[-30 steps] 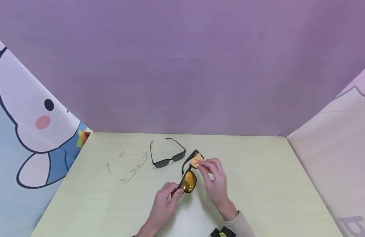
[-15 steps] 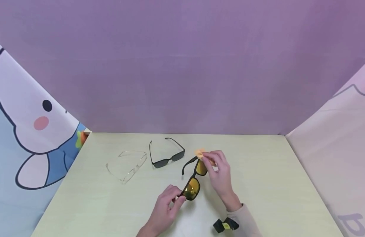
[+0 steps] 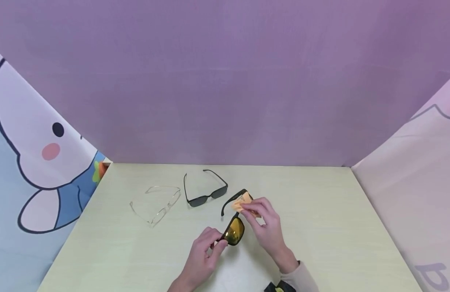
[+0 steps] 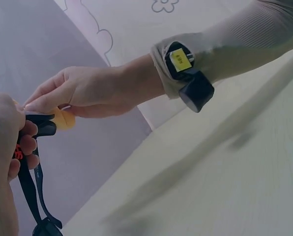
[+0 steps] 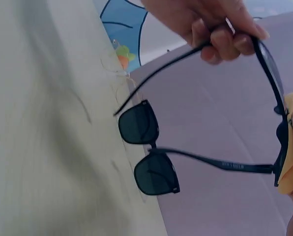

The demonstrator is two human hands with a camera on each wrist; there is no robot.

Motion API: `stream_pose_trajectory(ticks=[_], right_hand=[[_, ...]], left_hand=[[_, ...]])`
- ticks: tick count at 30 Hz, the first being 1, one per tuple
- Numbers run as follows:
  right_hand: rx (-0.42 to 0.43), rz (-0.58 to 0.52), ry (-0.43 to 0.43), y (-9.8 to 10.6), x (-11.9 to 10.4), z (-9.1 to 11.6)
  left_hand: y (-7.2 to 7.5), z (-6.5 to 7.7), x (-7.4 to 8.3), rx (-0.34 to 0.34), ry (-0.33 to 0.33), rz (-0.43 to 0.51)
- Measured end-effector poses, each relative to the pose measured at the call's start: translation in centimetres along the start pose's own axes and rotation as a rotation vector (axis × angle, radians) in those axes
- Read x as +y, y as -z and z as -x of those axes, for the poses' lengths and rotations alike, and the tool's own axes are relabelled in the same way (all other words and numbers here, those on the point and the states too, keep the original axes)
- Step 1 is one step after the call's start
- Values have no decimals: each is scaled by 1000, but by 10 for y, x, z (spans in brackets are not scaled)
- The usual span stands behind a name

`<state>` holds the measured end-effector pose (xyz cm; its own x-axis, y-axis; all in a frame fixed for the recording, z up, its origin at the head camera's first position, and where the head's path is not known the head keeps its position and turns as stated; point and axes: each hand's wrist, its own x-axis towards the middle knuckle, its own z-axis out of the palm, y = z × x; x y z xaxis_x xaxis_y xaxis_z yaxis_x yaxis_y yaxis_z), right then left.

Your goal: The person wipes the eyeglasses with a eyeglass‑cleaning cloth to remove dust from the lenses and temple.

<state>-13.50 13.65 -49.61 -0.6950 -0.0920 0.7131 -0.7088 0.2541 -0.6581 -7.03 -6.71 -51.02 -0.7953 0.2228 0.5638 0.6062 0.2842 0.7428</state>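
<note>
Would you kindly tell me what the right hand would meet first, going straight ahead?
Likely the yellow-lensed sunglasses, against which the right hand holds the orange cloth; depth beyond is unclear.

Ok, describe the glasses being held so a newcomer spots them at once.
Find the pale table. Over it, the left hand grips black-framed glasses, an orange cloth covering part of them. Their exposed yellow lens sets them apart from the dark-lensed pair and wire-framed pair.
</note>
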Motion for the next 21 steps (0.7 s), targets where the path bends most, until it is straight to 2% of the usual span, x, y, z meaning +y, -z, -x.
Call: stream_pose_trajectory(ticks=[7, 16, 18, 21], right_hand=[[85, 34, -45, 4, 10, -16], [61, 48, -118, 4, 3, -26], [40, 38, -104, 2, 1, -24], [8, 2, -29, -4, -1, -16]], left_hand=[[1, -2, 1, -10, -26, 2], [1, -3, 1, -39, -51, -21], [2, -3, 2, -35, -42, -22], [1, -2, 2, -8, -13, -21]])
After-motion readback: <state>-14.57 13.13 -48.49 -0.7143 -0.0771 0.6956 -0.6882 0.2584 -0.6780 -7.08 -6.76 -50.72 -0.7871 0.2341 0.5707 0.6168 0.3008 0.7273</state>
